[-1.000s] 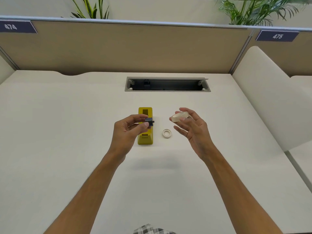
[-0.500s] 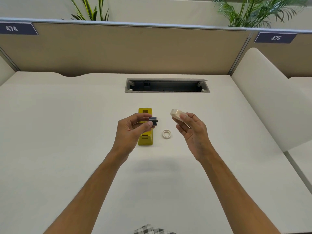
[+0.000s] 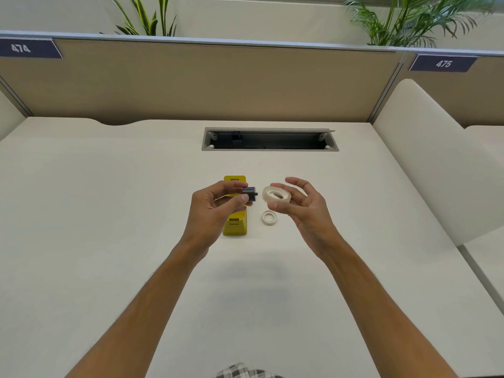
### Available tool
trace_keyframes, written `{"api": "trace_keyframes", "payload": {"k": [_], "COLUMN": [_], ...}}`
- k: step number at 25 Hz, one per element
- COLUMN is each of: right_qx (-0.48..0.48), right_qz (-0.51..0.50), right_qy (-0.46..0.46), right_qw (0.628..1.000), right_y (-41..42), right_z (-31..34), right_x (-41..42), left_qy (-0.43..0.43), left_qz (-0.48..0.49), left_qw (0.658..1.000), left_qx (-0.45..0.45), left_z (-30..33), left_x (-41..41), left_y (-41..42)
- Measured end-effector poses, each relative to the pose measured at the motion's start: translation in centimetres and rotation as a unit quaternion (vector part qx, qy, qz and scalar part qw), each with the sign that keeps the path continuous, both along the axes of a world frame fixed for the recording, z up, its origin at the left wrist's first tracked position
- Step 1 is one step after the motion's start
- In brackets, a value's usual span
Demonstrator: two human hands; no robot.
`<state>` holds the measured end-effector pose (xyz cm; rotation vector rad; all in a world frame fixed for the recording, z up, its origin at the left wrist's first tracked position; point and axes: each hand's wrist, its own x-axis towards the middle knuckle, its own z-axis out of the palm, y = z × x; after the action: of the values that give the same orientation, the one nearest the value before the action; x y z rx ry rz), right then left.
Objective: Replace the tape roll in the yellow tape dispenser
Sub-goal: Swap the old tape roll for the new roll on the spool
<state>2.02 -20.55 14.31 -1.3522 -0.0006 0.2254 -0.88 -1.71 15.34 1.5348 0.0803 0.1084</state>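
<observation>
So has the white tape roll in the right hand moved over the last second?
Yes. The white tape roll has turned to show its hole and shifted left toward the yellow tape dispenser.

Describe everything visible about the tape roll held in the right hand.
The tape roll is a whitish, slightly translucent ring with an open round centre, looking full. It is held off the desk in the fingertips of the right hand, tilted so its opening faces up and toward the dark spindle in the left hand. A small gap separates roll and spindle.
</observation>
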Motion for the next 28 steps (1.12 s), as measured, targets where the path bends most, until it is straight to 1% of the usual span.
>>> {"api": "trace_keyframes", "payload": {"k": [1, 4, 6, 15, 28], "right_qx": [-0.024, -0.145, -0.185, -0.157, -0.154], "right_qz": [0.005, 0.03, 0.036, 0.052, 0.054], "right_qy": [-0.011, -0.075, -0.103, -0.098, -0.145], "right_qw": [1.0, 0.986, 0.977, 0.981, 0.976], "right_y": [0.03, 0.19, 0.35, 0.4, 0.71], "right_z": [0.04, 0.06, -0.07, -0.37, -0.22], "right_x": [-0.03, -0.2, -0.27, -0.07, -0.41], "left_qy": [-0.003, -0.008, -0.005, 0.009, 0.021], "left_qz": [-0.002, -0.005, -0.007, -0.013, -0.03], "left_qw": [1.0, 1.0, 0.999, 0.999, 0.999], "left_qx": [0.005, 0.028, 0.036, 0.028, -0.008], "left_z": [0.08, 0.05, -0.08, -0.6, -0.7], "left_x": [-0.04, -0.09, -0.08, -0.2, -0.26], "left_y": [-0.13, -0.5, -0.61, -0.31, -0.52]}}
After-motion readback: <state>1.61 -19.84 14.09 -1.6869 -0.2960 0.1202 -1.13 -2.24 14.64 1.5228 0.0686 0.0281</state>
